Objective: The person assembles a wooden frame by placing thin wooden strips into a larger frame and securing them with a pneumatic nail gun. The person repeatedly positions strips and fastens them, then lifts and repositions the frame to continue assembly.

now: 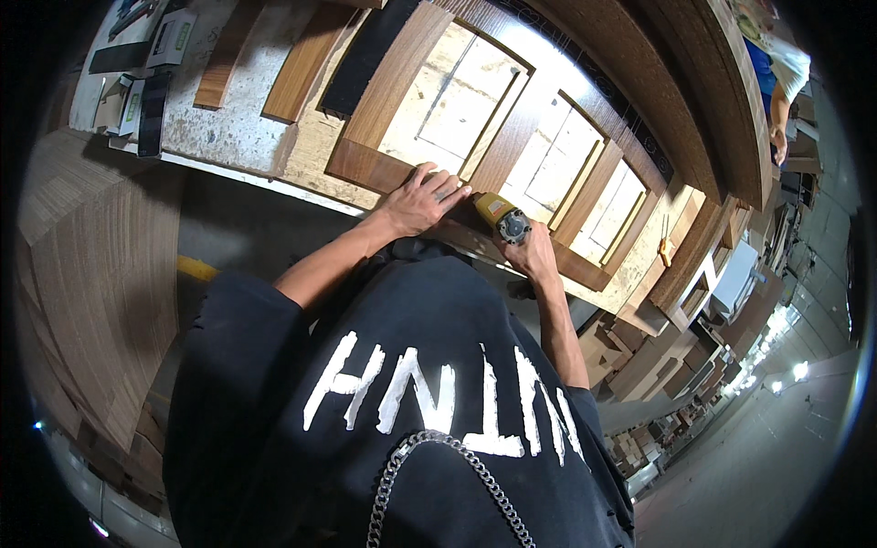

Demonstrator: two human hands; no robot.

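A brown wooden frame (373, 164) with several rectangular openings lies on the worktable. My left hand (422, 203) rests on its near rail, fingers stretched and apart, with a ring on one of them. My right hand (534, 253) is wrapped round a yellow and black power tool (501, 216) that looks like a drill or screwdriver. Its front end points left along the near rail and comes close to my left fingertips. The bit, and whatever it may touch, cannot be made out.
Loose wooden strips (294, 78) and a dark strip (365, 59) lie to the left. Small boxes (172, 38) stand at the far left. Orange-handled pliers (666, 248) lie at the right. Stacked boards (100, 237) stand beside the table; another person's arm (781, 110) shows far right.
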